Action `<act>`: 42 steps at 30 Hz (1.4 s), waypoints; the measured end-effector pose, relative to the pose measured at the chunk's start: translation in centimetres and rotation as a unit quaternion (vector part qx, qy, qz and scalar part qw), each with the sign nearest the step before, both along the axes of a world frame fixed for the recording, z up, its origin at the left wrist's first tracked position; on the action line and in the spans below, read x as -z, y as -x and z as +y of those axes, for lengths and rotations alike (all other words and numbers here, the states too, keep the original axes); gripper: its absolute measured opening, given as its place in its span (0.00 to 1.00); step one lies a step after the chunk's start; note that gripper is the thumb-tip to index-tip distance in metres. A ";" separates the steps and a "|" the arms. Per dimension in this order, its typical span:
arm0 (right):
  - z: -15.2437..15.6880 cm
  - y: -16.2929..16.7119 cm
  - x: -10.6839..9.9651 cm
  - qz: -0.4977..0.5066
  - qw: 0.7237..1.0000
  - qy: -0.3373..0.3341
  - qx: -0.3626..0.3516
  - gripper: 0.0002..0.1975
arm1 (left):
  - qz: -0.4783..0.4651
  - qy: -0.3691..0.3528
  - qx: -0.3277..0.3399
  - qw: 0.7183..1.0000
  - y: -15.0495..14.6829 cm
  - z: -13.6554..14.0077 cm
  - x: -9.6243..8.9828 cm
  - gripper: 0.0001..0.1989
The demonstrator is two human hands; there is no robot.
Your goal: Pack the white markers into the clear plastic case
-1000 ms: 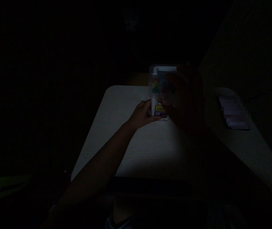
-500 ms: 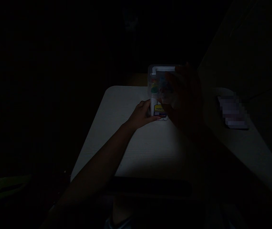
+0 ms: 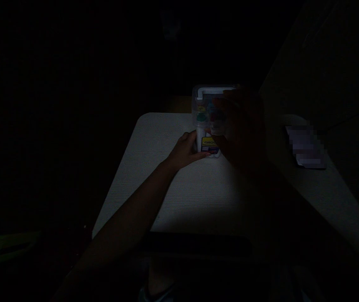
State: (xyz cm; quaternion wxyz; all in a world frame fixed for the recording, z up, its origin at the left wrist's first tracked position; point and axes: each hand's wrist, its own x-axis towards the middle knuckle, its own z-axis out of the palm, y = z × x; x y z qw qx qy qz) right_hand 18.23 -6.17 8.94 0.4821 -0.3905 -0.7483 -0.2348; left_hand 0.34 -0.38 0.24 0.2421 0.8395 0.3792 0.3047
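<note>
A clear plastic marker case [image 3: 210,144] with a yellow and dark label stands upright near the far edge of the table. My left hand [image 3: 184,153] is wrapped round its lower left side, thumb across the front. Over its top is a clear lid [image 3: 196,105] with a white handle [image 3: 214,90]. Coloured caps [image 3: 201,116], green and yellow among them, show through the plastic. My right hand [image 3: 245,130], in deep shadow, grips the lid from the right with fingers curled round it. Whether the lid is fully seated I cannot tell.
The pale table [image 3: 141,167] has rounded corners. On its right side lies a phone-like flat object [image 3: 307,147], its surface blurred out. A greenish thing [image 3: 6,247] is at lower left. The surroundings are very dark.
My right hand has shifted slightly left and down at the lid. My left hand keeps its hold on the case. The whole view has drifted slightly.
</note>
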 end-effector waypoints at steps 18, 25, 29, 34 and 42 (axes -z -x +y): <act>0.1 -0.3 -0.1 0.010 0.998 0.056 -0.034 0.26 | -0.013 0.002 -0.003 1.000 0.1 0.0 0.2 0.43; 0.1 -0.5 -0.2 -0.011 1.000 0.011 -0.019 0.26 | -0.004 -0.004 -0.001 1.000 0.2 0.1 0.2 0.40; 0.1 -0.4 -0.4 -0.019 1.000 -0.004 -0.017 0.26 | -0.013 -0.008 0.004 1.000 0.1 0.1 0.2 0.41; 0.2 -0.4 -0.2 0.001 0.999 0.027 -0.027 0.26 | -0.013 -0.008 0.001 1.000 0.2 0.1 0.3 0.41; 0.1 -0.4 -0.2 -0.003 0.999 0.032 -0.024 0.27 | -0.017 -0.010 -0.005 1.000 0.3 0.2 0.4 0.43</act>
